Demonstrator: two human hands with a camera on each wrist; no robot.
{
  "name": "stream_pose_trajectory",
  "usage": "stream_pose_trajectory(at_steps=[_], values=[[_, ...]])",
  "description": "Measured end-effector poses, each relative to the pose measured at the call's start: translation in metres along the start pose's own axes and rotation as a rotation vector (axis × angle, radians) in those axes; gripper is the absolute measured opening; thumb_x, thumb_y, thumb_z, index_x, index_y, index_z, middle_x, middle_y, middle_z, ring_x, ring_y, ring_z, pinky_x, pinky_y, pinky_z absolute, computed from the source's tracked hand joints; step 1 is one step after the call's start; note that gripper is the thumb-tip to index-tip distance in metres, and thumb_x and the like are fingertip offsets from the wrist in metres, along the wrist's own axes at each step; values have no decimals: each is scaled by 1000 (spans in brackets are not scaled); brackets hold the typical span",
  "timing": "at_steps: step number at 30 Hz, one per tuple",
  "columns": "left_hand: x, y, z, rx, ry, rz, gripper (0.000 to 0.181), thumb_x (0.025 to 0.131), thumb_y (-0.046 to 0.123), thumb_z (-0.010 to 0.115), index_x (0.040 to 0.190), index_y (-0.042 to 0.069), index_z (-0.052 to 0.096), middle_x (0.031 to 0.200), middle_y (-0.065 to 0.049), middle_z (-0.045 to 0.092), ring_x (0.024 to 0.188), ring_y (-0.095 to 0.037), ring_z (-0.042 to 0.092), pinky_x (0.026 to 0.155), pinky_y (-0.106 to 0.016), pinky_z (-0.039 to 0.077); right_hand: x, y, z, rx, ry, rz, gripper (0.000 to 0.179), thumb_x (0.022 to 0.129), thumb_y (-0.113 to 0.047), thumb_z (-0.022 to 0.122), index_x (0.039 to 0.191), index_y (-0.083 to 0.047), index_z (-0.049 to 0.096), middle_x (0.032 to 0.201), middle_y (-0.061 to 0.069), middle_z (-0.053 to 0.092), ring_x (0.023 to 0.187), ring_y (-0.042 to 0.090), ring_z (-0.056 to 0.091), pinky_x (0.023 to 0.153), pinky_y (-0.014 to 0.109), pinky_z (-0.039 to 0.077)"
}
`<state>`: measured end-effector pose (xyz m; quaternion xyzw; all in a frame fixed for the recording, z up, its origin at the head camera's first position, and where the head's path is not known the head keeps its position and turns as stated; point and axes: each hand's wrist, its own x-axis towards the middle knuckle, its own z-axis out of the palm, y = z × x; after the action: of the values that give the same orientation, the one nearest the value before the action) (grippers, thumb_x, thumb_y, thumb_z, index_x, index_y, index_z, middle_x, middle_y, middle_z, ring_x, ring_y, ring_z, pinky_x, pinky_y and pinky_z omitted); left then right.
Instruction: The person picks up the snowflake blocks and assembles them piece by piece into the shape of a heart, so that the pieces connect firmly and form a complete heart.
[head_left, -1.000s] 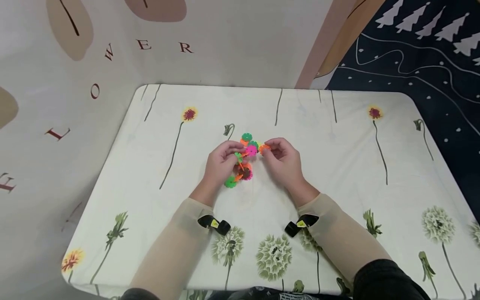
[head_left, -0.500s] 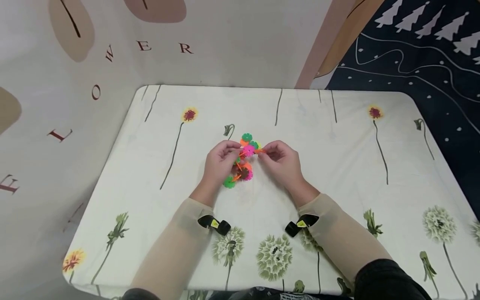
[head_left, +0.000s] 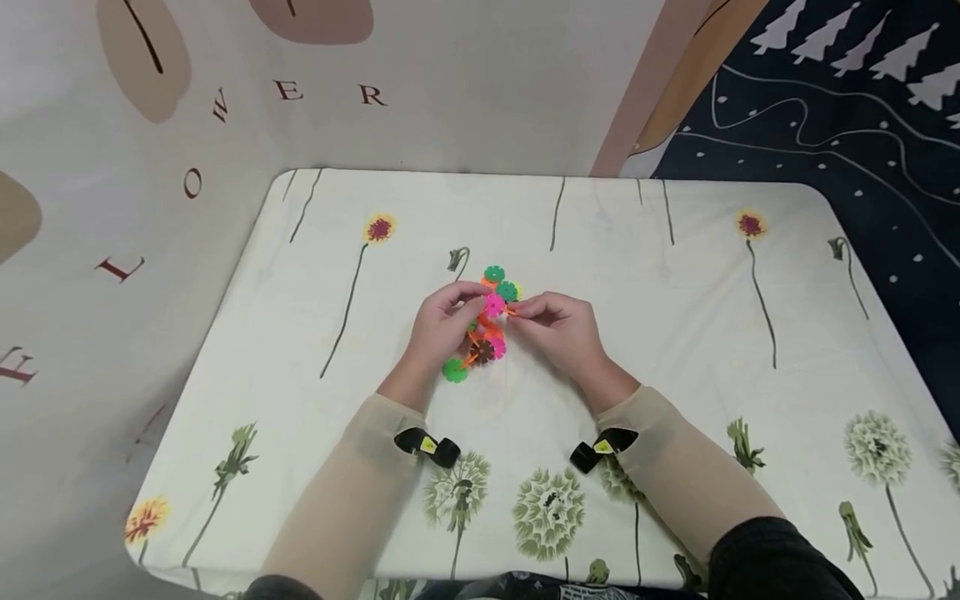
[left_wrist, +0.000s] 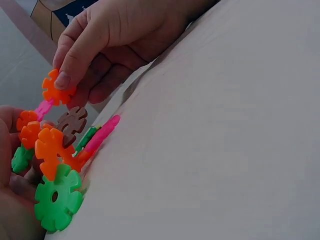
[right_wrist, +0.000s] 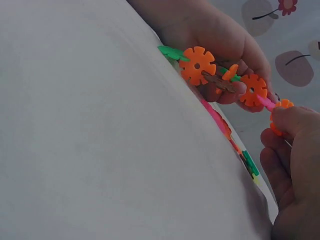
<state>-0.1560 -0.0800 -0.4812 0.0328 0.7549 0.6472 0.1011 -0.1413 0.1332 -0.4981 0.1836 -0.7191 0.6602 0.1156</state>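
Note:
Plastic snowflake discs with notched rims are linked into a chain, with a green disc [left_wrist: 58,197] at its near end. My left hand [head_left: 444,329] holds this chain, fingers curled about its middle. Thumb and fingertips of my right hand [head_left: 562,333] pinch an orange disc [right_wrist: 277,127] by its edge. That orange disc meets a pink disc [right_wrist: 266,102] at the chain's upper end, notch side to notch side. A brown disc [left_wrist: 73,124] hangs lower in the chain. My left fingers partly hide the middle discs.
More loose-looking discs, among them a green one [head_left: 494,273], lie on the table just behind the hands. The white tablecloth [head_left: 660,333] carries printed flowers. A pale printed wall [head_left: 480,100] rises behind the table, with a dark patterned cloth [head_left: 825,125] at right.
My right hand has moved left and slightly down, bringing the orange disc from a gap away up against the pink disc. The left hand has stayed nearly in place, tilting the chain slightly.

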Motion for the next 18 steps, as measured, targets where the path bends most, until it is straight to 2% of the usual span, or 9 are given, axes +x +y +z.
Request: stream_pose_trajectory(at_steps=[4,7,13,18], values=[[1,2,-2,-19,-27,-47,17,106,30,71,116,17,75,103,-9,69,56,-20,50,49,-24,44,-1,-1,1,23,-4,0,11,84,16,83,87,5,79,97,16,80,93,24,78,83,31,62],[1,4,-3,-39,-49,-73,17,105,30,72,108,13,74,97,-12,71,54,-20,50,49,-25,45,-1,-3,1,22,-3,-2,11,85,15,82,87,5,79,98,16,80,94,25,78,83,31,62],[3,4,-6,-47,-88,-55,17,105,28,73,103,12,75,96,-12,75,53,-19,50,48,-26,45,-3,-4,0,27,-11,-2,12,86,17,80,85,5,78,100,21,78,95,13,77,82,29,62],[2,2,-9,-64,-99,-44,17,104,27,73,102,11,76,95,-12,74,55,-19,52,48,-26,47,-4,-4,3,50,-11,-22,13,85,18,80,86,6,78,101,18,79,97,23,78,84,32,62]])
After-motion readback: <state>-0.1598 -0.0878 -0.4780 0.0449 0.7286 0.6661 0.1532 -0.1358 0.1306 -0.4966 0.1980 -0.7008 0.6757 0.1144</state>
